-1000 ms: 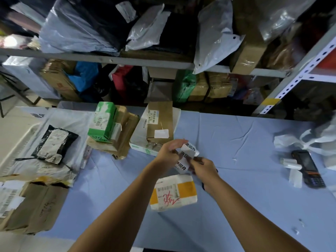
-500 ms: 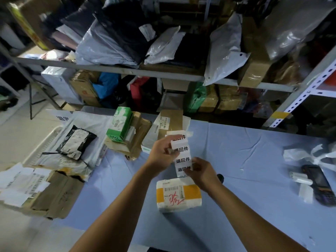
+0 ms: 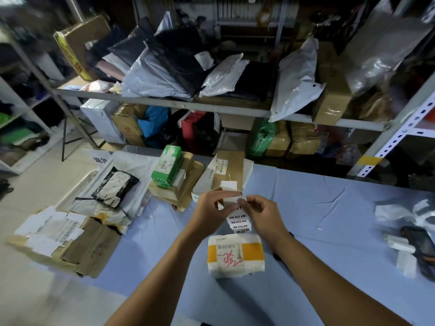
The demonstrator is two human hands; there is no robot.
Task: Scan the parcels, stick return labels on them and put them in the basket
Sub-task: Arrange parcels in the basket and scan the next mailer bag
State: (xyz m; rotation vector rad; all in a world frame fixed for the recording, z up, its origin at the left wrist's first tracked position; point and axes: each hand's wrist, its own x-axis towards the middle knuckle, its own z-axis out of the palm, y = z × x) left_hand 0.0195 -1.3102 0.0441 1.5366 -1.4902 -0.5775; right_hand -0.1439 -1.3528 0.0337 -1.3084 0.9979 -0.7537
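Head view: both hands hover just beyond the parcel (image 3: 235, 255), which lies flat on the worktop (image 3: 329, 208) nearest me. My left hand (image 3: 208, 208) pinches the top of the label strip (image 3: 240, 222), and my right hand (image 3: 263, 215) pinches the same end beside it. The strip's tail hangs down towards the parcel. I judge the strip feather-light, floppy and tacky once peeled, so it is best held by an edge or corner. The parcel looks small, soft-wrapped and light; I'd take it by its long sides. Far left of the parcel, the basket (image 3: 75, 191) shows only a slatted rim, with a grey bag (image 3: 131, 165) and a black mailer (image 3: 115, 187) lying over it. The scanner (image 3: 416, 241) rests far right of the parcel.
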